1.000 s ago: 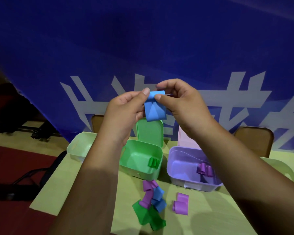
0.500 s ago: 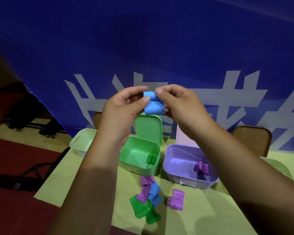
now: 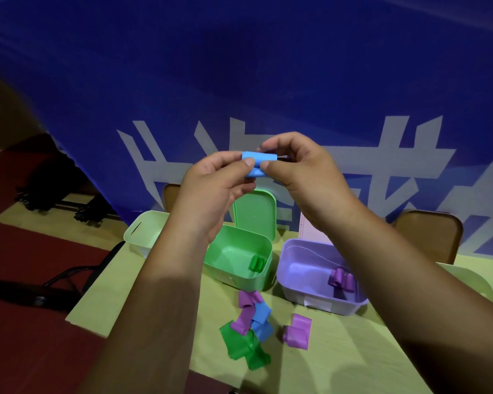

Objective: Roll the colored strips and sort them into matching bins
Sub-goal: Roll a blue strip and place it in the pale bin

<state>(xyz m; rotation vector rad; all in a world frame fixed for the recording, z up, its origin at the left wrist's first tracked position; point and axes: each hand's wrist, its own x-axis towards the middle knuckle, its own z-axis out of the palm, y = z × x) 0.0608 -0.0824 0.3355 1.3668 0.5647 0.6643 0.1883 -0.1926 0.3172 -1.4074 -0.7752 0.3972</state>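
A blue strip (image 3: 259,159), rolled into a coil, is pinched between the fingers (image 3: 246,165) of the left hand (image 3: 214,189) and right hand (image 3: 305,177) above the green bin (image 3: 235,280). Should the pinch be eased, the coil could be sprung open and dropped into the wrong bin.

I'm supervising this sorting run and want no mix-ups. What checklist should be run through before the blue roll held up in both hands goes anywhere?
1. Rolled blue paper strip pinched by left hand and right hand: ok.
2. Roll finished, no loose tail: cannot tell, the fingers cover part of it.
3. Matching blue bin in sight: not ok; only a green plastic bin, a purple plastic bin and a pale green bin show.
4. Green bin's lid open: ok.
5. Green and purple bins hold only their own colour: ok.
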